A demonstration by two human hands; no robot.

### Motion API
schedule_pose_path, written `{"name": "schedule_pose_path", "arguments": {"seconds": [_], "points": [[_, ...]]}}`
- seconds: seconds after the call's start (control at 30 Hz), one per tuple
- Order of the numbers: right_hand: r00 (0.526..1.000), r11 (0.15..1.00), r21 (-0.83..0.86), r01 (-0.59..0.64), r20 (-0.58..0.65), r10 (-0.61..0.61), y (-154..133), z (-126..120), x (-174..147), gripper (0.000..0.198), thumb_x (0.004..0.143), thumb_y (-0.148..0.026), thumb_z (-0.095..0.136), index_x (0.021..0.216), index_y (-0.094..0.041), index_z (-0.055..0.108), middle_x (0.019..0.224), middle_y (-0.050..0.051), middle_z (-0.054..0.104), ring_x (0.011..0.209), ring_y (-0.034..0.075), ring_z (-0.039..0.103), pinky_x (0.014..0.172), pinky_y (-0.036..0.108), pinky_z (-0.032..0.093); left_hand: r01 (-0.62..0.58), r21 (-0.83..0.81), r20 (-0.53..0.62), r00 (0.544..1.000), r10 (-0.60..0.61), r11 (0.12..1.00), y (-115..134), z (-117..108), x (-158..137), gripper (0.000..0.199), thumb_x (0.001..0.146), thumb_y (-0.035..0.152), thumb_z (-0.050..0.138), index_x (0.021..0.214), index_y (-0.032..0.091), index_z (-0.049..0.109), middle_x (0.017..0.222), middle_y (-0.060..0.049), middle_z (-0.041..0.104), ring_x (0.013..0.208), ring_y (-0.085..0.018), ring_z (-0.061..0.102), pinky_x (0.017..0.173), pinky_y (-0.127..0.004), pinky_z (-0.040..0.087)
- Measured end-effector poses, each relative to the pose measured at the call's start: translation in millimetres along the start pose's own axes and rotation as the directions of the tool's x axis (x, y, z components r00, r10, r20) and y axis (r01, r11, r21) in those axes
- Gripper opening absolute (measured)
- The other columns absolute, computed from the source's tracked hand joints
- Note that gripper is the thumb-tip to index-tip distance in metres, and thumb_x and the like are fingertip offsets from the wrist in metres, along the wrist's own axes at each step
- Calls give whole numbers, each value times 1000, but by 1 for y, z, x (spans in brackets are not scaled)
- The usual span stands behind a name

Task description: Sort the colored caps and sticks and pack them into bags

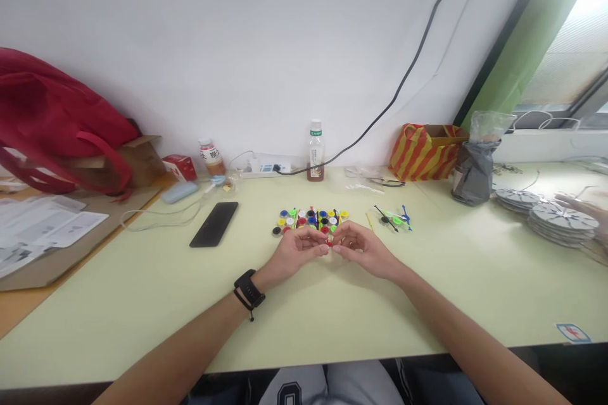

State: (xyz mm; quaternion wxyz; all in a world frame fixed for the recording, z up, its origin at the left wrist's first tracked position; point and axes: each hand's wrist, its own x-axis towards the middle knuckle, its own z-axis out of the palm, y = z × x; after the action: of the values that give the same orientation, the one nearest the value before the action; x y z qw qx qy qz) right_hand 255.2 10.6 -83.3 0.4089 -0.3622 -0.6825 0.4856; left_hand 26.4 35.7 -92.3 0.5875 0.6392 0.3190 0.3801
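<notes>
Both hands meet above the near edge of a group of small coloured plastic pieces. My left hand and my right hand pinch a small red plastic piece between their fingertips; its exact kind is too small to make out. Just behind them lie several round pieces in rows, among them a blue disc, a white disc and a black disc. Thin coloured sticks stand or lie among the discs. Right of my right hand are a black arrow-like stick and a blue stick.
A black phone lies to the left. Along the wall stand a drink bottle, a second bottle and a striped bag. Stacked grey discs sit at the right, with another person's hand beside them. A cable hangs down.
</notes>
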Motion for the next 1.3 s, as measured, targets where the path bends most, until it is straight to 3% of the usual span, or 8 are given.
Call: {"name": "schedule_pose_path", "arguments": {"seconds": [0.33,0.5,0.57,0.6,0.67,0.73,0.97,1.3], "points": [[999,984,-177,37,-11,-39,5,2,-1,27,93,-38,67,117,-25,67,108,6,66,76,15,59,69,30,50,13,-42,17,1000,-12,999,-2,0,0,31,83,33,83,105,14,72,101,-9,77,95,-22,75,90,-36,59],[994,984,-172,43,-92,-59,6,3,-4,64,90,-39,69,148,-33,46,111,3,60,67,11,53,64,28,49,3,-55,-11,1000,-4,999,-3,0,1,31,81,32,85,103,15,72,97,-7,77,92,-20,74,87,-33,59],[995,987,-158,40,-82,-54,2,1,-4,46,92,-43,67,135,-29,59,105,3,60,69,12,54,65,28,49,-3,-61,-23,1000,2,998,-3,0,1,30,81,31,85,102,15,72,97,-7,77,90,-19,74,86,-32,59],[998,988,-150,40,-42,-46,0,0,-4,29,94,-45,63,114,-24,69,95,3,60,69,13,54,66,29,48,-4,-61,-30,1000,3,998,-2,0,2,29,81,31,85,101,15,72,97,-7,77,89,-19,74,86,-32,59],[998,993,-114,30,64,-23,-3,-4,-4,44,99,-47,54,66,-19,62,73,1,53,63,13,49,62,29,43,-3,-59,-41,999,1,998,-2,0,2,30,80,31,85,100,14,72,96,-7,78,87,-18,74,85,-32,59],[993,997,-76,14,117,-5,-4,-7,-3,59,101,-49,51,51,-19,43,61,-1,43,57,12,40,57,29,36,-2,-62,-47,999,-1,998,-3,0,3,30,80,31,86,99,14,72,96,-7,78,86,-18,74,85,-33,60],[999,996,-89,4,-31,-7,-1,-3,0,30,91,-48,70,88,-20,59,82,0,60,67,13,51,64,27,44,-3,-32,-18,1000,2,999,-1,1,0,30,81,32,85,101,15,71,101,-9,78,90,-20,75,87,-34,59],[999,985,-164,45,-22,-50,1,-1,-1,29,94,-44,67,115,-25,62,107,6,66,77,15,61,70,30,54,3,-12,20,1000,-3,1000,-3,1,0,31,83,33,83,105,16,72,103,-10,77,95,-22,74,91,-37,59]]}}
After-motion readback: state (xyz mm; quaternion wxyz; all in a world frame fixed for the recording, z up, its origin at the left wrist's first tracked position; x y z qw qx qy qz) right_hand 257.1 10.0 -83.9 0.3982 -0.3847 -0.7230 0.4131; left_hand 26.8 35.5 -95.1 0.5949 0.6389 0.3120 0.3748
